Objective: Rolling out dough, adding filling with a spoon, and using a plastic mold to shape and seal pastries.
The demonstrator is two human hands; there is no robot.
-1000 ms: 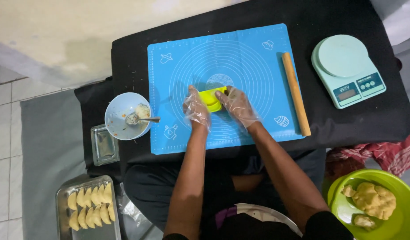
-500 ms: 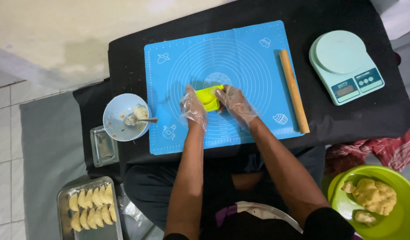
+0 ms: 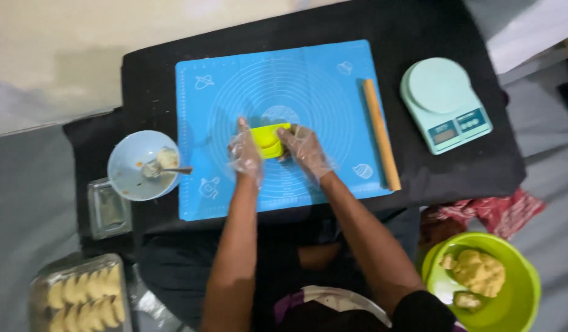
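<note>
Yellow-green press (image 3: 268, 140) sits partly hidden between gloved left hand (image 3: 246, 152) and right hand (image 3: 305, 150).

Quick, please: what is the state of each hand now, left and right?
Left hand: gloved, closed on the left side of the yellow mold.
Right hand: gloved, closed on the mold's right side.

It looked like a home kitchen corner: a blue pastry mat (image 3: 284, 80) covered the bench (image 3: 419, 37), with a rolling pin (image 3: 381, 134) and kitchen scale (image 3: 445, 104) at three o'clock.
</note>
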